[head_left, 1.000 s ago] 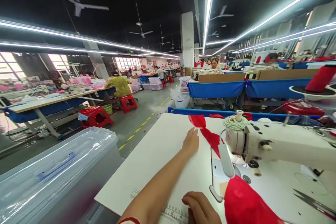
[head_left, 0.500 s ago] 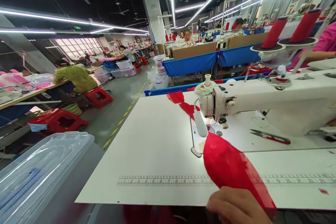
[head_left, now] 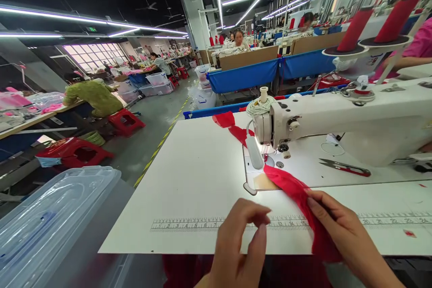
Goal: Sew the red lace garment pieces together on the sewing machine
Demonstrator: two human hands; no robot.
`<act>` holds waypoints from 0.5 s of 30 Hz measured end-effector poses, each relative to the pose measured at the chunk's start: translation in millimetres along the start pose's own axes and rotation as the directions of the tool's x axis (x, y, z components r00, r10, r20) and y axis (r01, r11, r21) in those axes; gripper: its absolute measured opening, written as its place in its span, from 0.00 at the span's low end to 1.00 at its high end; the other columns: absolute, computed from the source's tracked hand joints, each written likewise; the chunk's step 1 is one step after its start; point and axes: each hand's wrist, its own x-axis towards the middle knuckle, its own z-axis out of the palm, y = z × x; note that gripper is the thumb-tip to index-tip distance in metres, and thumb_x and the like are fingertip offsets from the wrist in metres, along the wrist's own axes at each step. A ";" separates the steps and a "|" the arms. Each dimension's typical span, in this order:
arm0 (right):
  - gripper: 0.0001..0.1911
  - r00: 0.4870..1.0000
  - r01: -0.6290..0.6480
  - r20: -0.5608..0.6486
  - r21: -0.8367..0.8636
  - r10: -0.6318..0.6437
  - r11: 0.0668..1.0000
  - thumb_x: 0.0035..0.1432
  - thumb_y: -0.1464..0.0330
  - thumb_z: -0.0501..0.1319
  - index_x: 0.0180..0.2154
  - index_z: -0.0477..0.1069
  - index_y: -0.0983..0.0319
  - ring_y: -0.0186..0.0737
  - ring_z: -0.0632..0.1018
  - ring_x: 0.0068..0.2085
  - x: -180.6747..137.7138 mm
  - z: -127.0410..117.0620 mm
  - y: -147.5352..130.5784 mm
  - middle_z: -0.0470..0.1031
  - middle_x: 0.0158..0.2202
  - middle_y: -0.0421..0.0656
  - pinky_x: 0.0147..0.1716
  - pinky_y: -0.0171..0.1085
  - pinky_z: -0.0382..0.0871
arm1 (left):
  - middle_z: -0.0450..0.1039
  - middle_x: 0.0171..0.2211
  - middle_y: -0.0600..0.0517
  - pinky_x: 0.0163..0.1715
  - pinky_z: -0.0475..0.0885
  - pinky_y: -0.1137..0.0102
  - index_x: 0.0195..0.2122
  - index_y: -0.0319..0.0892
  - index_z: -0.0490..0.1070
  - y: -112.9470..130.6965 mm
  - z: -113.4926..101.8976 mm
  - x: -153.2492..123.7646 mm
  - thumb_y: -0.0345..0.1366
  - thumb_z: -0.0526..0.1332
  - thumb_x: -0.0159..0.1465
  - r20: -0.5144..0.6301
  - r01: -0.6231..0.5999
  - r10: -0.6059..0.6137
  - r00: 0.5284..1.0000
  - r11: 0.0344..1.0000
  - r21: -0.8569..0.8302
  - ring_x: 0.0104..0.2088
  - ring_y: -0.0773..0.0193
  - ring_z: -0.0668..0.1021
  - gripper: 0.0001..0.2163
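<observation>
A narrow piece of red fabric (head_left: 293, 191) runs from the needle area of a white sewing machine (head_left: 324, 117) toward the table's front edge, its lower end hanging over that edge. My right hand (head_left: 347, 229) pinches its right side between thumb and fingers. Left of the fabric, my left hand (head_left: 239, 238) is raised over the front edge, thumb and index finger bent but apart, holding nothing. Behind the needle lies more red fabric (head_left: 224, 119), bunched on the white table (head_left: 189, 175). The fabric under the presser foot is largely hidden by a white lamp (head_left: 254, 152).
Thread snips (head_left: 346, 168) lie on the machine bed. A printed ruler (head_left: 185, 225) follows the table's front. Red thread cones (head_left: 354, 31) stand behind the machine. At left are a lidded clear plastic bin (head_left: 60, 207) and red stools (head_left: 72, 153). Other people sit at tables farther off.
My left hand has come into view from below. The fabric, earlier spread broad and raised, now lies narrower and lower, with my right hand farther up its right side. The view has shifted slightly.
</observation>
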 end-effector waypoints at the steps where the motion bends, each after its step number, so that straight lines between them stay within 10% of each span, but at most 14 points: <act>1: 0.18 0.999 -0.052 -0.009 0.034 0.052 0.998 0.60 0.52 0.54 0.35 0.72 0.59 0.41 0.79 0.33 1.6 -3.4 -0.7 0.78 0.32 0.42 0.29 0.31 0.74 | 0.73 0.37 0.47 0.39 0.74 0.67 0.45 0.40 0.70 -7.9 5.7 9.9 0.41 0.55 0.68 0.053 0.127 -0.124 0.991 0.990 -0.057 0.36 0.64 0.76 0.11; 6: 0.14 0.960 0.217 0.192 -0.053 -0.203 0.975 0.63 0.58 0.53 0.30 0.70 0.58 0.36 0.75 0.29 -4.8 0.3 -2.4 0.74 0.28 0.39 0.29 0.31 0.71 | 0.73 0.30 0.48 0.35 0.75 0.66 0.42 0.37 0.68 -33.5 22.5 44.7 0.57 0.62 0.57 0.304 0.646 -0.570 0.763 0.663 -0.379 0.29 0.63 0.78 0.26; 12: 0.12 0.851 0.337 0.449 -0.067 -0.273 0.939 0.67 0.63 0.50 0.34 0.69 0.57 0.35 0.74 0.31 -11.3 0.9 -3.4 0.74 0.31 0.40 0.30 0.34 0.70 | 0.71 0.20 0.51 0.23 0.72 0.71 0.25 0.39 0.64 -40.8 25.4 58.2 0.55 0.67 0.51 0.343 0.767 -0.691 0.637 0.614 -0.186 0.20 0.65 0.76 0.23; 15: 0.13 0.918 0.281 0.326 -0.133 -0.226 0.950 0.66 0.59 0.51 0.37 0.71 0.56 0.38 0.76 0.33 -0.9 -5.9 4.2 0.76 0.35 0.42 0.32 0.36 0.72 | 0.72 0.21 0.50 0.24 0.72 0.71 0.24 0.38 0.66 -40.7 24.8 59.5 0.52 0.66 0.53 0.338 0.741 -0.671 0.659 0.657 -0.140 0.22 0.65 0.77 0.20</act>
